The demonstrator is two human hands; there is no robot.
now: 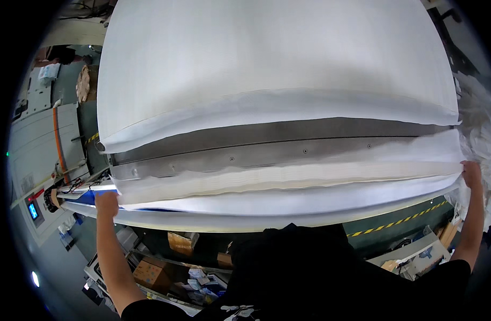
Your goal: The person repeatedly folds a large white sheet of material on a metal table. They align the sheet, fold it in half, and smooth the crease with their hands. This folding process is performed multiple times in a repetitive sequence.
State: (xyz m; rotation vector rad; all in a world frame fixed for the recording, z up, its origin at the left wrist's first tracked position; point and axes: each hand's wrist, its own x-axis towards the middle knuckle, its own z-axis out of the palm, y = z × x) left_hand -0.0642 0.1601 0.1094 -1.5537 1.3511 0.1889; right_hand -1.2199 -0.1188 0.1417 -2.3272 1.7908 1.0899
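Observation:
A wide band of white fabric (288, 178) stretches across in front of me, its edge folded in layers. My left hand (107, 204) is closed on the band's left end, the fingertips hidden. At the far right, my right hand (472, 174) is closed on the other end of the same fabric. Beyond the band lies a grey metal plate (272, 152) with several small screws. A large white sheet (277, 53) rises on the far side, its lower edge hanging just past the plate. Between the fabric and me runs a pale, rounded front edge (245, 222).
To the left stands a white machine cabinet with a small lit screen (33, 210) and an orange strap (58, 139). Crumpled white translucent material (481, 134) piles up at the right. Below are cardboard boxes (150, 272), a cluttered shelf and yellow-black floor tape (398, 219).

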